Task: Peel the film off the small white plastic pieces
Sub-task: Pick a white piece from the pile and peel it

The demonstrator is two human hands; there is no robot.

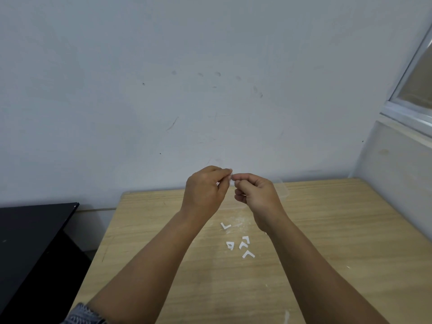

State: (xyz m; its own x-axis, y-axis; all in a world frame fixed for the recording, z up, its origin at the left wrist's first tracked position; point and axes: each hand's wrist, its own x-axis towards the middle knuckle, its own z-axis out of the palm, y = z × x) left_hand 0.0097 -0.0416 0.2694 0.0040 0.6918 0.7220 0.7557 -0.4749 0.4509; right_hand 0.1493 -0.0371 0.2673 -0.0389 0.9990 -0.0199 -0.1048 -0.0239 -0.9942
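My left hand and my right hand are raised above the far part of the wooden table, fingertips almost touching. Between them they pinch one small white plastic piece, mostly hidden by the fingers. Whether film is lifted from it cannot be told. Several more small white angled pieces lie on the table below my wrists: one apart, and a loose cluster nearer to me.
A clear plastic sheet or bag lies at the table's far edge behind my right hand. A black surface stands lower on the left. The white wall is right behind the table; a window frame sits at the right.
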